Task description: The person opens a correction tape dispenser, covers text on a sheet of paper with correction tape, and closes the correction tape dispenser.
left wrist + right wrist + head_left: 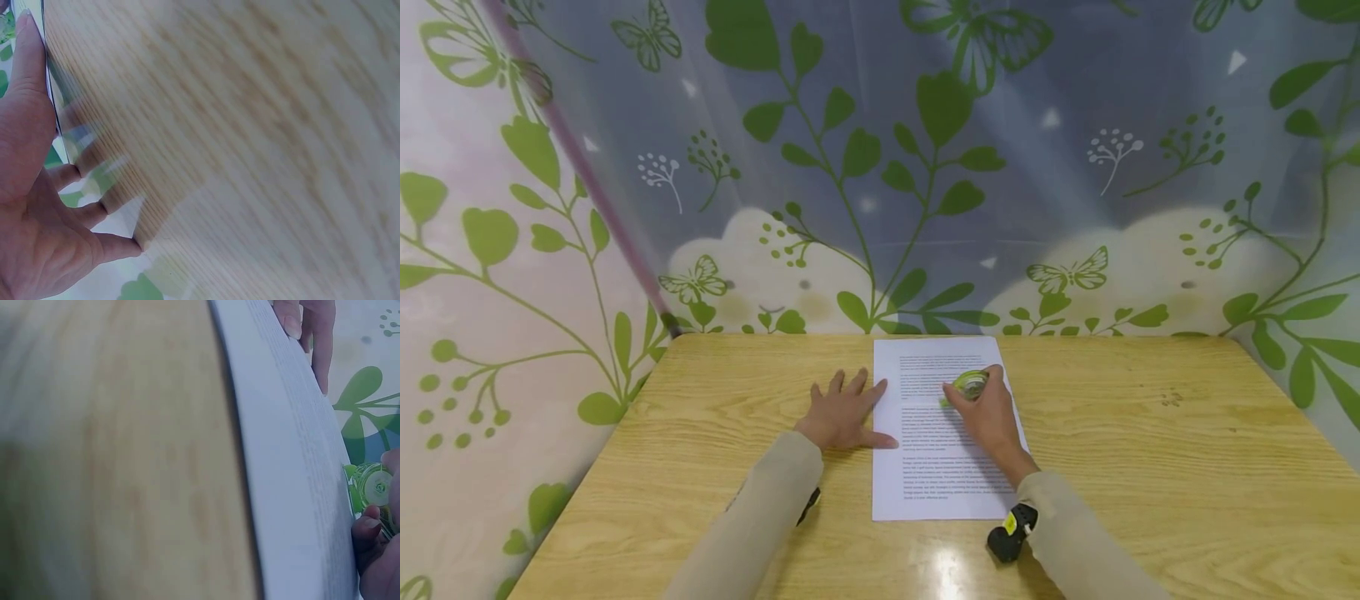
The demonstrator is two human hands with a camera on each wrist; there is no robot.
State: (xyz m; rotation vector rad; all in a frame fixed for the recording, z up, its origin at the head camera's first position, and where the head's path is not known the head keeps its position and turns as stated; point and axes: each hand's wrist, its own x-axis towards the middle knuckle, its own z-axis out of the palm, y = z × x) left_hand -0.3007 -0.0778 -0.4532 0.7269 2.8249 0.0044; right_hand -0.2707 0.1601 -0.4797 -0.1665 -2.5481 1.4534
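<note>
A printed sheet of paper (925,492) lies on the wooden table, its lines of text running across it. My right hand (992,421) pinches a green, see-through correction tape (972,384) between thumb and fingers, low over the upper right part of the text. In the right wrist view, a round reel shows inside the correction tape (377,485). My left hand (844,417) is spread flat at the sheet's left edge; its thumb and index finger rest on the paper, the other fingers on the wood.
The wooden table (1150,467) extends to both sides of the sheet. A curtain (865,167) printed with leaves and butterflies hangs along the table's back edge. Black wrist cameras sit on both wrists, the right one (1009,537) close by the sheet's lower right corner.
</note>
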